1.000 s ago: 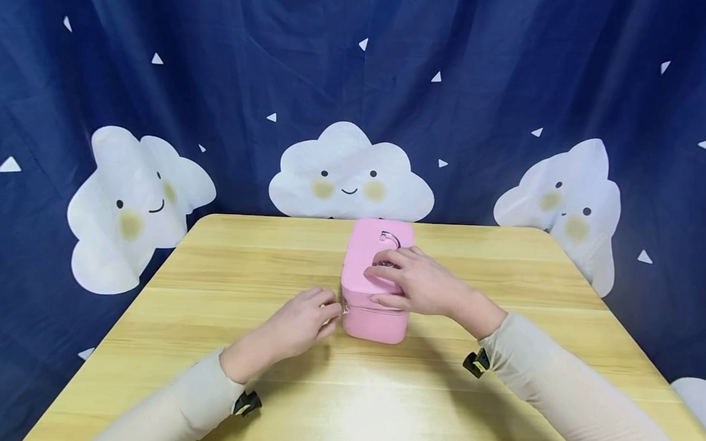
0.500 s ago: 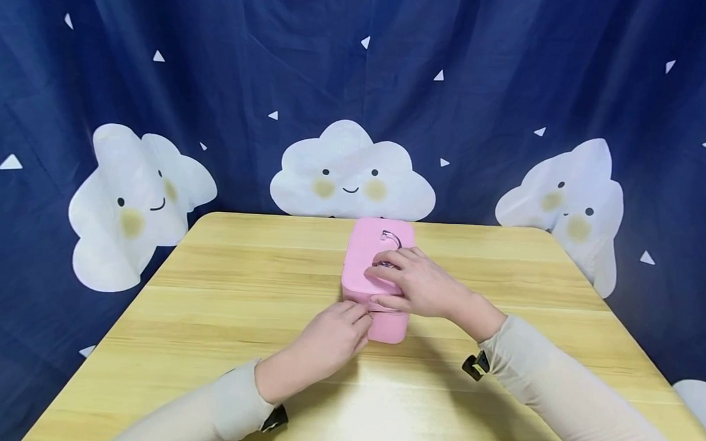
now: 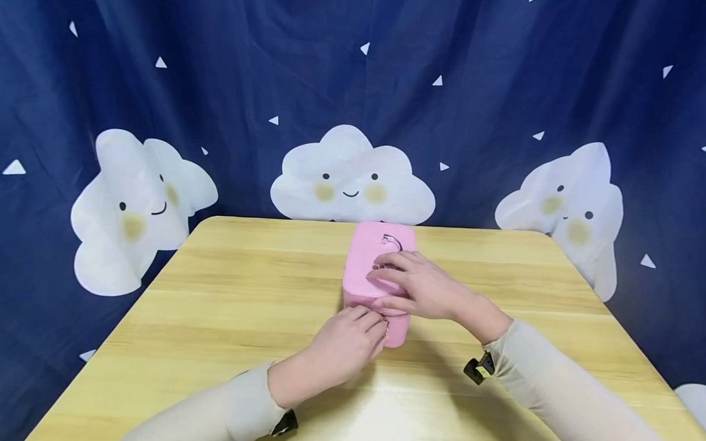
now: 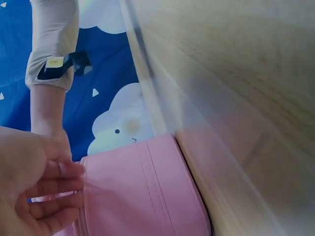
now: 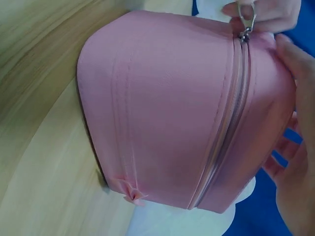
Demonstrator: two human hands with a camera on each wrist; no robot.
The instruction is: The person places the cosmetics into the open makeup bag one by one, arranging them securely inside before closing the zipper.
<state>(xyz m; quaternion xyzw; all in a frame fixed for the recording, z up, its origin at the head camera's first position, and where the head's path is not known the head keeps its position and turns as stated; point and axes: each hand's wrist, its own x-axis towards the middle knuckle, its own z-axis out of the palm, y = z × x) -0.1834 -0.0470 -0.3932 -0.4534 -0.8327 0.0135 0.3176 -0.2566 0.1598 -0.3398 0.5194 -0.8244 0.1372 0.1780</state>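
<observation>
A pink zip-up case (image 3: 366, 250) stands on the wooden table, with a metal arched handle (image 3: 394, 240) on its lid. At the near side, my left hand (image 3: 341, 345) pinches the silver zipper pull (image 5: 253, 18) between fingertips and thumb. The zipper track (image 5: 224, 132) runs onward from the pull in the right wrist view. My right hand (image 3: 429, 289) rests on the lid, its extended fingers across the handle and partly hiding it. Its thumb (image 5: 295, 56) presses at the lid's near edge.
The wooden table (image 3: 240, 262) extends around the case, whose far end is close to the back edge. A dark blue curtain (image 3: 474, 88) with cloud prints hangs behind. A small pink bow (image 5: 132, 192) sits low on the case.
My left hand has moved right along the case's near side, taking the zipper pull from the left corner towards the right thumb. The right hand stays on the lid.
</observation>
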